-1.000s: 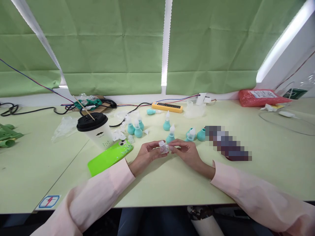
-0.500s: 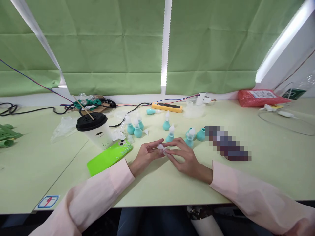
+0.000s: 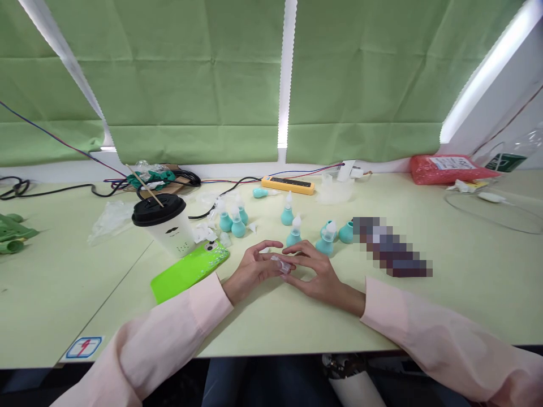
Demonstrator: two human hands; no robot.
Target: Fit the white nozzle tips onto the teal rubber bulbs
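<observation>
My left hand (image 3: 250, 268) and my right hand (image 3: 316, 271) meet at the middle of the pale green table (image 3: 271, 316), fingertips pinched together on a small clear plastic piece (image 3: 280, 263) held low over the tabletop. Just behind my fingers stand several teal rubber bulbs with clear nozzle tips (image 3: 293, 233), some upright, one bulb (image 3: 347, 232) lying on its side. Both forearms wear pale pink sleeves.
A bright green phone (image 3: 189, 271) lies left of my hands beside a white cup with a black lid (image 3: 163, 223). Cables, a yellow power strip (image 3: 288, 184), clear bags (image 3: 111, 217) and a red packet (image 3: 445, 167) line the back. A blurred dark object (image 3: 392, 253) lies right.
My hands have lowered toward the table with the clear piece, and my right hand's fingers have closed further over it.
</observation>
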